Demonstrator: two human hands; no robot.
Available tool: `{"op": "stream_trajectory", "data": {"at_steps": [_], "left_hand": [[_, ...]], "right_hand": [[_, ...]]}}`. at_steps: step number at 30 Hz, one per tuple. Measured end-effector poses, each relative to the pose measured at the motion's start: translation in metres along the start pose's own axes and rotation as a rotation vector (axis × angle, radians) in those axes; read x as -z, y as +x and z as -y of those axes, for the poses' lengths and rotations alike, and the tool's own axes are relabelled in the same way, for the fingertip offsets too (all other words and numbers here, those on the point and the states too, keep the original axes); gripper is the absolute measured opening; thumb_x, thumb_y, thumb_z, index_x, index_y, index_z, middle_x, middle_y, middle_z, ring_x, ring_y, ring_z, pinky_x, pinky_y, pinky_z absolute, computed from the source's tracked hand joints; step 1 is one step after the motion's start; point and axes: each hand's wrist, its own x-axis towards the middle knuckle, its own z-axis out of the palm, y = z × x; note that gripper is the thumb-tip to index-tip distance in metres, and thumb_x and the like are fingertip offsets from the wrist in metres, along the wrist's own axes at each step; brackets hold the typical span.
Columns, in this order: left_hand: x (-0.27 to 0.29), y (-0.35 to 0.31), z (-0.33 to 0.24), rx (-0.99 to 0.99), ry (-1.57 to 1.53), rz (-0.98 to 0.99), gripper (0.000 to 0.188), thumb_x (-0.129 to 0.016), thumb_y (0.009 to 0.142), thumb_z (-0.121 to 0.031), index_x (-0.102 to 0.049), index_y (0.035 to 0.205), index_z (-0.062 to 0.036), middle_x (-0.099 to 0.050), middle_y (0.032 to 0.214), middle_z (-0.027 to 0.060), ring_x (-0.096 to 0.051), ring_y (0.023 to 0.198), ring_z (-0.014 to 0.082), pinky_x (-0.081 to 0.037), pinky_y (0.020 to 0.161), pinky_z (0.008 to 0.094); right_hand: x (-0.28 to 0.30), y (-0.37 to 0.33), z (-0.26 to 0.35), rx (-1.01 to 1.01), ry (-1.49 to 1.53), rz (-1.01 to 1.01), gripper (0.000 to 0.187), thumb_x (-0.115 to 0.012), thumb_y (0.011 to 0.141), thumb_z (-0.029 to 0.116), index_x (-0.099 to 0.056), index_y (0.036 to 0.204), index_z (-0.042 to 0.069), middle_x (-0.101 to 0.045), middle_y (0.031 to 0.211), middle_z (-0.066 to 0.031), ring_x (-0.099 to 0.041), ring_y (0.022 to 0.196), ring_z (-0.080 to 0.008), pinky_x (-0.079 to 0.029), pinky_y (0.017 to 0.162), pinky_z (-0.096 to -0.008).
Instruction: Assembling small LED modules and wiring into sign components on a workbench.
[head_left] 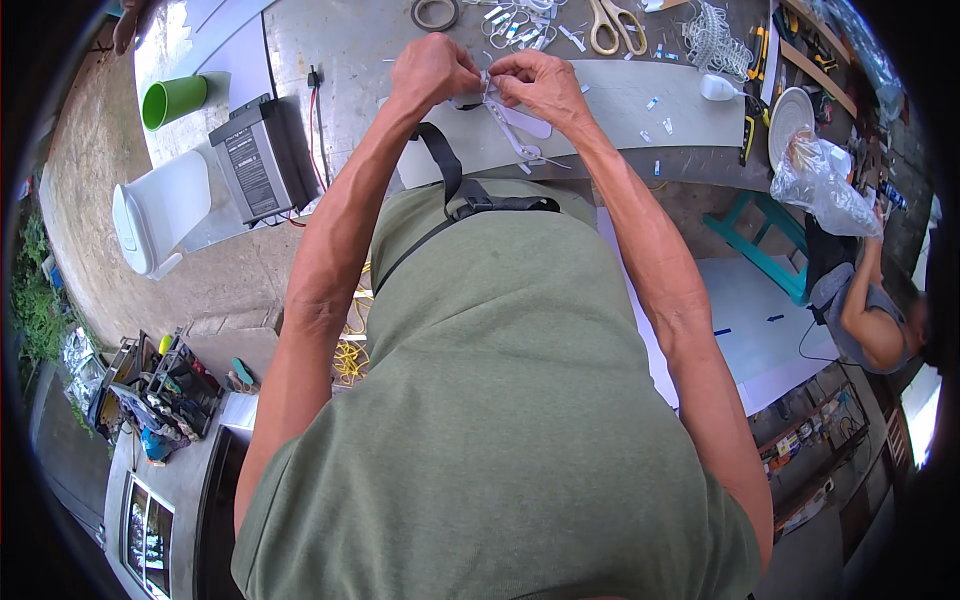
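My left hand (432,76) and my right hand (541,88) meet above the far work table, both closed in a pinch. Between the fingertips shows a thin white wire (487,84); its finer detail is too small to make out. Just below the fingers lies a pale, two-legged piece (518,123) with rounded ends, and a thin wire end sticks out from it to the right. A light grey sheet (620,100) spreads under my hands. Small white-and-blue modules (668,125) are scattered on it, and a tangle of wired modules (517,22) lies beyond my fingers.
Beige-handled scissors (617,27), a tape roll (434,13) and coiled white wire (716,42) lie along the back. On the left stand a green cup (174,102), a dark battery-like box (258,165) and a white container (160,215). A person (868,305) sits right, past a teal stool (755,240).
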Motion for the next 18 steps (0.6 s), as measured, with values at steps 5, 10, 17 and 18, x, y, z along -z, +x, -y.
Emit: {"op": "stream_trajectory", "data": {"at_steps": [5,10,17,18], "left_hand": [[-0.0019,0.0012,0.0017,-0.02,-0.013,-0.029,0.028,-0.084,0.064,-0.031,-0.084,0.086,-0.0136,-0.076,0.076,0.0116,-0.074,0.072,0.0271,-0.057,0.071,0.0376],[-0.0029,0.0009,0.0019,-0.028,-0.031,-0.038,0.026,-0.084,0.063,-0.031,-0.084,0.084,-0.0153,-0.075,0.073,0.0109,-0.074,0.071,0.0281,-0.058,0.07,0.0383],[-0.0028,0.0014,0.0028,-0.01,-0.04,-0.031,0.026,-0.083,0.062,-0.03,-0.083,0.084,-0.0156,-0.076,0.075,0.0102,-0.074,0.073,0.0275,-0.058,0.071,0.0386],[-0.0028,0.0015,0.0023,-0.009,-0.038,-0.03,0.026,-0.083,0.062,-0.03,-0.083,0.084,-0.0156,-0.076,0.076,0.0103,-0.074,0.074,0.0276,-0.058,0.071,0.0386]], "right_hand": [[-0.0009,0.0,0.001,-0.007,-0.006,-0.004,0.024,-0.072,0.088,0.013,-0.076,0.108,0.001,-0.077,0.083,-0.0085,-0.073,0.069,-0.0127,-0.06,0.067,-0.0266],[-0.0001,0.0001,0.0007,-0.003,0.005,0.005,0.025,-0.072,0.088,0.013,-0.076,0.109,0.001,-0.077,0.083,-0.0082,-0.073,0.069,-0.0126,-0.06,0.067,-0.0266],[-0.0002,-0.0006,0.0042,-0.001,-0.043,0.018,0.022,-0.073,0.093,0.011,-0.074,0.112,0.001,-0.077,0.085,-0.0072,-0.073,0.072,-0.0119,-0.06,0.067,-0.0256],[-0.0007,-0.0005,0.0027,0.002,-0.04,0.015,0.022,-0.073,0.093,0.011,-0.074,0.112,0.001,-0.077,0.085,-0.0071,-0.073,0.072,-0.0118,-0.06,0.067,-0.0255]]}}
